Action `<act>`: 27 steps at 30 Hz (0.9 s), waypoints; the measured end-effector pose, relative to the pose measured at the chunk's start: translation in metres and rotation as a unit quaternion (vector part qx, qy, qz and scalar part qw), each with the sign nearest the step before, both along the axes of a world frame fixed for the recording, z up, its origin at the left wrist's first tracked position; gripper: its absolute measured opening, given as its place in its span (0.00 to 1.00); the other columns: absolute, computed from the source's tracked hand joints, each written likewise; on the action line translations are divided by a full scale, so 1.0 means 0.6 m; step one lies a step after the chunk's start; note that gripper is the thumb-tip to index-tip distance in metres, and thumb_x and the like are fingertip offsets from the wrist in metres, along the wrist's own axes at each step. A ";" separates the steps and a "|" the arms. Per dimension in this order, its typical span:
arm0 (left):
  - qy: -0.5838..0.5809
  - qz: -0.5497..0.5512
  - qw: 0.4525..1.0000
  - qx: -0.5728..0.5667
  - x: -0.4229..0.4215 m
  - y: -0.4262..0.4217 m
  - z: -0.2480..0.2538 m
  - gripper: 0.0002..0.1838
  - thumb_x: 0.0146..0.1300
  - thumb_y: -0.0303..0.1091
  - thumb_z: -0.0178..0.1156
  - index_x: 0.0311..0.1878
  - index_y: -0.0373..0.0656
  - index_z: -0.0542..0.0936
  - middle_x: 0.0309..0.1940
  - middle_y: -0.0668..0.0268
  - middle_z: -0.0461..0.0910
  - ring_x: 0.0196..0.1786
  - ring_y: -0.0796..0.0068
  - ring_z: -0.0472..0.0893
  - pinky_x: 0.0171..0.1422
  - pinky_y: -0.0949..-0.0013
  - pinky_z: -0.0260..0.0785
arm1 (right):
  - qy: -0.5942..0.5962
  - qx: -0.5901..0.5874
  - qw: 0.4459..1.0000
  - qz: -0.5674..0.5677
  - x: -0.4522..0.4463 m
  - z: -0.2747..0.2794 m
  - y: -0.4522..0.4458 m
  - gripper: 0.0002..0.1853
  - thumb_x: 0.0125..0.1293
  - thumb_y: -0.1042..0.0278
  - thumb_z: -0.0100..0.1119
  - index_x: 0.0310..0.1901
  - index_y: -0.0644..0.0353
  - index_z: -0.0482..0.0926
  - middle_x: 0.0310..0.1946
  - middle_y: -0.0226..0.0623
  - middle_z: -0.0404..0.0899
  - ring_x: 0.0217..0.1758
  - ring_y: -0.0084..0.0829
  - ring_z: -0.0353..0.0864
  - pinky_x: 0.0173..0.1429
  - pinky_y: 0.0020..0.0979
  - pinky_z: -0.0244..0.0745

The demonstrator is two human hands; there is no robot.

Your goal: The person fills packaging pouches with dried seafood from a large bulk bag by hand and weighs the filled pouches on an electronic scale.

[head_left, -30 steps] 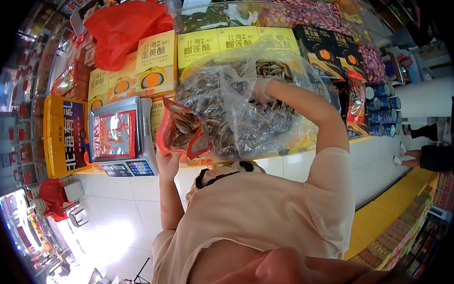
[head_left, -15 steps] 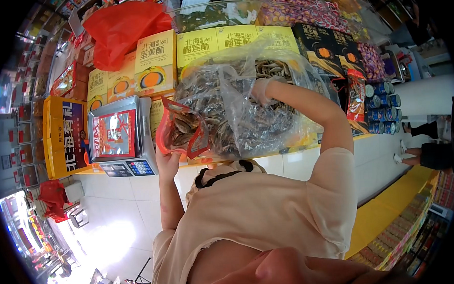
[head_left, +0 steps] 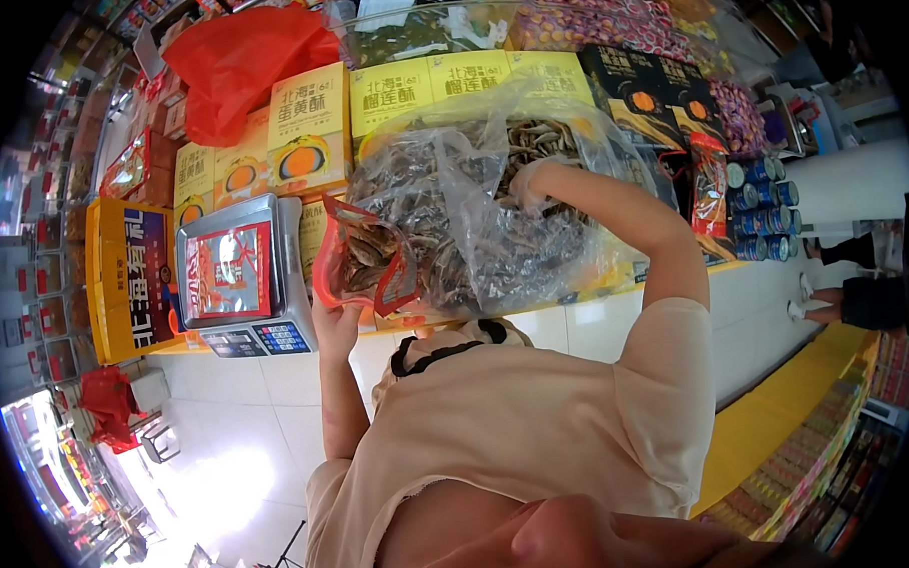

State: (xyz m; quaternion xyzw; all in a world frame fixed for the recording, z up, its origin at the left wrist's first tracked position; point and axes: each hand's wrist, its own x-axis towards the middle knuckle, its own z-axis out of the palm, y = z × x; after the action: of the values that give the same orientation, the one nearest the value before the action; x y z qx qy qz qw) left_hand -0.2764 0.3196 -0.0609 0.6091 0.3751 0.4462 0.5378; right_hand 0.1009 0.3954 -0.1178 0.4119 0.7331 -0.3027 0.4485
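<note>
My left hand (head_left: 338,323) grips the lower edge of a red-rimmed pouch (head_left: 410,276), which is tilted with its mouth gaping and small dried fish inside. Beside it lies a large clear plastic bag (head_left: 519,267) full of dried fish (head_left: 542,141). In a thin clear glove, my right hand (head_left: 536,184) reaches into this bag's opening. Its fingertips are down among the fish and hidden, so I cannot see what they hold. Left of the pouch, a digital scale (head_left: 292,280) carries a flat red-and-silver packet (head_left: 231,272).
Yellow pastry boxes (head_left: 388,94) and black boxes (head_left: 637,107) line the display behind the bag. A red plastic bag (head_left: 242,66) lies at the back left. Stacked tins (head_left: 765,195) stand at the right, and another person's legs (head_left: 826,306) show beyond them.
My right hand has shifted very slightly within the bag's opening. The left hand and the pouch stay nearly where they were.
</note>
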 end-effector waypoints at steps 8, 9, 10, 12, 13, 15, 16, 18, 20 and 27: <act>0.001 -0.002 1.000 -0.006 -0.001 0.002 0.001 0.28 0.58 0.29 0.58 0.61 0.33 0.62 0.59 0.58 0.66 0.60 0.68 0.67 0.63 0.67 0.57 | 0.056 0.094 0.992 -0.058 0.022 0.005 -0.038 0.19 0.49 0.62 0.61 0.43 0.59 0.78 0.41 0.44 0.77 0.45 0.43 0.76 0.45 0.40 0.71; 0.012 -0.004 1.000 -0.009 -0.001 0.003 0.004 0.28 0.56 0.26 0.59 0.59 0.33 0.61 0.59 0.56 0.65 0.61 0.66 0.66 0.62 0.67 0.58 | 0.062 0.104 0.990 -0.068 0.022 0.011 -0.043 0.18 0.48 0.63 0.60 0.42 0.60 0.78 0.40 0.45 0.77 0.45 0.43 0.76 0.45 0.40 0.71; 0.023 -0.007 1.000 -0.012 -0.001 0.005 0.006 0.29 0.54 0.24 0.61 0.58 0.33 0.61 0.59 0.55 0.65 0.61 0.64 0.66 0.62 0.66 0.59 | 0.069 0.114 0.988 -0.078 0.023 0.016 -0.047 0.18 0.47 0.65 0.60 0.41 0.62 0.78 0.40 0.45 0.78 0.46 0.44 0.76 0.45 0.41 0.71; 0.019 -0.003 1.000 -0.015 -0.002 0.005 -0.001 0.29 0.55 0.25 0.61 0.58 0.33 0.61 0.59 0.55 0.65 0.61 0.64 0.66 0.62 0.66 0.60 | 0.081 0.139 0.983 -0.092 0.032 0.023 -0.058 0.17 0.47 0.66 0.59 0.41 0.62 0.77 0.39 0.46 0.77 0.45 0.44 0.76 0.44 0.41 0.71; 0.016 0.004 1.000 -0.018 -0.002 0.004 -0.004 0.29 0.55 0.26 0.61 0.58 0.33 0.61 0.59 0.55 0.65 0.61 0.64 0.66 0.62 0.66 0.60 | 0.095 0.164 0.977 -0.103 0.035 0.027 -0.064 0.17 0.47 0.67 0.59 0.41 0.63 0.77 0.38 0.47 0.77 0.44 0.44 0.76 0.44 0.41 0.71; 0.000 0.001 1.000 -0.001 0.003 0.004 -0.009 0.29 0.57 0.28 0.59 0.60 0.34 0.61 0.59 0.56 0.65 0.61 0.66 0.66 0.62 0.67 0.59 | 0.099 0.192 0.967 -0.138 0.040 0.050 -0.072 0.17 0.47 0.67 0.58 0.41 0.62 0.77 0.38 0.47 0.77 0.43 0.44 0.76 0.44 0.41 0.71; -0.015 0.001 1.000 0.018 0.006 0.004 -0.009 0.28 0.59 0.29 0.58 0.61 0.35 0.60 0.60 0.57 0.65 0.60 0.68 0.67 0.62 0.68 0.58 | 0.105 0.220 0.955 -0.171 0.042 0.059 -0.076 0.18 0.47 0.67 0.57 0.42 0.61 0.76 0.37 0.48 0.76 0.42 0.45 0.76 0.45 0.41 0.71; -0.021 -0.005 1.000 0.021 0.015 0.005 -0.002 0.29 0.59 0.29 0.58 0.61 0.35 0.60 0.60 0.57 0.64 0.60 0.67 0.66 0.62 0.67 0.58 | 0.137 0.261 0.931 -0.214 0.058 0.061 -0.082 0.18 0.47 0.67 0.57 0.43 0.61 0.76 0.37 0.49 0.76 0.42 0.46 0.75 0.45 0.41 0.71; -0.027 -0.011 0.999 0.023 0.020 0.006 0.004 0.29 0.59 0.29 0.58 0.62 0.35 0.59 0.61 0.56 0.64 0.61 0.66 0.66 0.62 0.67 0.57 | 0.169 0.301 0.903 -0.255 0.077 0.067 -0.087 0.18 0.48 0.67 0.56 0.43 0.61 0.76 0.37 0.49 0.75 0.42 0.46 0.75 0.46 0.41 0.70; -0.019 -0.025 0.998 0.050 0.044 0.019 0.020 0.29 0.57 0.30 0.60 0.60 0.33 0.61 0.59 0.55 0.65 0.61 0.65 0.66 0.63 0.66 0.56 | 0.288 0.347 0.724 -0.521 0.140 0.063 -0.116 0.19 0.51 0.69 0.60 0.47 0.58 0.73 0.37 0.39 0.75 0.36 0.27 0.76 0.43 0.27 0.69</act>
State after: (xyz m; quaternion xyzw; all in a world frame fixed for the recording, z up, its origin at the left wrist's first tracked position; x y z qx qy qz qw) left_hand -0.2498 0.3309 -0.0492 0.6359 0.3270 0.4625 0.5243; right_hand 0.1848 0.3258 -0.0801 0.7494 0.5504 -0.3170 -0.1869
